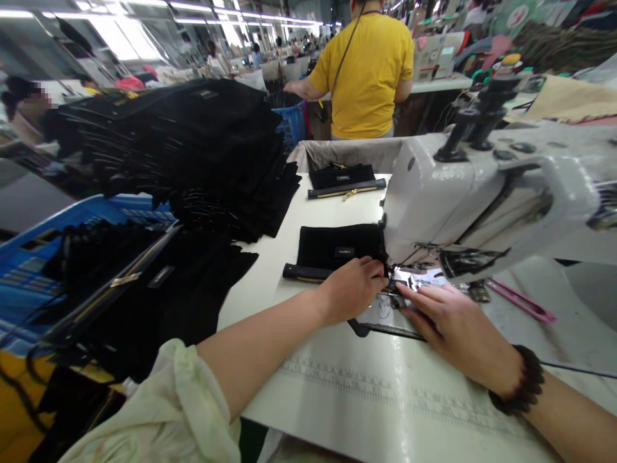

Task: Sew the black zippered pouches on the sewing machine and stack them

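Note:
A black fabric piece (337, 247) with a small label and a zipper edge lies on the white sewing table (337, 386), its right end under the sewing machine (482, 186). My left hand (354, 286) rests on the piece's near right corner, fingers curled and pressing it by the needle area. My right hand (448, 321) lies flat just right of it, fingertips at the presser foot (402, 276), a dark bead bracelet on the wrist. A black strip (380, 329) runs under both hands.
A tall stack of black pieces (193, 148) fills the left of the table beside a blue crate (58, 231). More black pieces with a gold zipper (344, 180) lie at the far end. Pink snips (520, 302) lie right of the machine. A person in yellow (366, 71) stands beyond.

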A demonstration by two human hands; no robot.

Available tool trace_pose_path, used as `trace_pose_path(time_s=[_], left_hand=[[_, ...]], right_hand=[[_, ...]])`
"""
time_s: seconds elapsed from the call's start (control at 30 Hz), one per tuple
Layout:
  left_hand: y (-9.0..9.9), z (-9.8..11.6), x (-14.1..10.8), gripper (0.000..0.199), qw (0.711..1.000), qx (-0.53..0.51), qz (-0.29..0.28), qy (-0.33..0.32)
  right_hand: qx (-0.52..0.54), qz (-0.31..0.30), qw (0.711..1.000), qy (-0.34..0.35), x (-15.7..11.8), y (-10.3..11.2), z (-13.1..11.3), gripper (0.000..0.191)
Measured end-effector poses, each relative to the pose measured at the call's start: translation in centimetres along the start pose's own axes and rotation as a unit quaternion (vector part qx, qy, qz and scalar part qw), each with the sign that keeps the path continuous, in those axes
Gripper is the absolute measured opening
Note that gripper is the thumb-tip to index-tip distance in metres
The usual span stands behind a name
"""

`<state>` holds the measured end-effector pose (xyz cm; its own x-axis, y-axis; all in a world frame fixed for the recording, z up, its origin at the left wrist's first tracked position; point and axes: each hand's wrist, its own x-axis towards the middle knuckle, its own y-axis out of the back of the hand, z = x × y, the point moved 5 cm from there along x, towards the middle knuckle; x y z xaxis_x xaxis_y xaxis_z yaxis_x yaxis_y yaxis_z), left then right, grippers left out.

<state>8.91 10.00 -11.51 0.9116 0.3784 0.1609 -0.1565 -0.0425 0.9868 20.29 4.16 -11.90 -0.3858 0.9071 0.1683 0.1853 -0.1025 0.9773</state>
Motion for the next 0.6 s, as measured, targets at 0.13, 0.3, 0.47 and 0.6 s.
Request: trace_pose_path(time_s=[0.13, 0.3, 0.47, 0.6], left_hand=[[0.6, 1.4, -1.1, 0.017, 0.999, -0.019, -0.023, -0.033], [2.9, 4.0, -5.6, 0.019, 0.996, -0.049, -0.073, -0.021], [3.6, 1.7, -7.5, 0.020, 0.974, 0.062, -0.123, 0.181], [4.0, -1.1, -6.4, 0.018, 0.964, 0.061, -0.149, 0.210]], right_hand=[[0.010, 0.030, 0.999, 0.037, -0.5, 0.8, -0.8, 0.029], [0.074, 0.040, 0.979, 0.185, -1.6, 2.0, -3.5, 0.025], [0.086, 0.047, 0.978, 0.183, -1.5, 2.3, -3.9, 0.017], [0.012, 0.098, 0.963, 0.249, -1.4, 1.3, -3.2, 0.020]])
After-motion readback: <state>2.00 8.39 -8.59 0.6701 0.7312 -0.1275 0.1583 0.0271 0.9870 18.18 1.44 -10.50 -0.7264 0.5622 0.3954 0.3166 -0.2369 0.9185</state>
